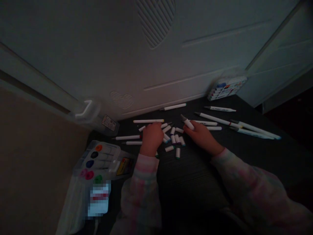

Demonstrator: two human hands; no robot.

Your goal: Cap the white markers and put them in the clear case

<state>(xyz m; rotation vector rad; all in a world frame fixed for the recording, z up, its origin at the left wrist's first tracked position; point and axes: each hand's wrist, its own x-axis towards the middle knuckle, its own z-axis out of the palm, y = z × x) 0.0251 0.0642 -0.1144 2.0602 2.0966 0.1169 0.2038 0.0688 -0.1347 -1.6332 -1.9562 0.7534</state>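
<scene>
Many white markers and loose caps lie scattered on a dark surface (pixel 195 176). My right hand (pixel 201 135) is closed round a white marker (pixel 187 122) whose dark tip points up and left. My left hand (pixel 152 137) rests knuckles-up over a small pile of marker caps (pixel 174 141), fingers curled; what it holds is hidden. Both arms wear pale pink-striped sleeves. Several uncapped markers (pixel 220 119) lie to the right of my right hand, and more markers (pixel 148 121) lie behind my left hand.
A clear plastic marker case (pixel 97 160) with coloured dots sits at the left. A second marker box (pixel 226 87) leans against the white panelled door (pixel 156 65) at the back right. A clear lid (pixel 97 119) lies at the back left. The scene is dim.
</scene>
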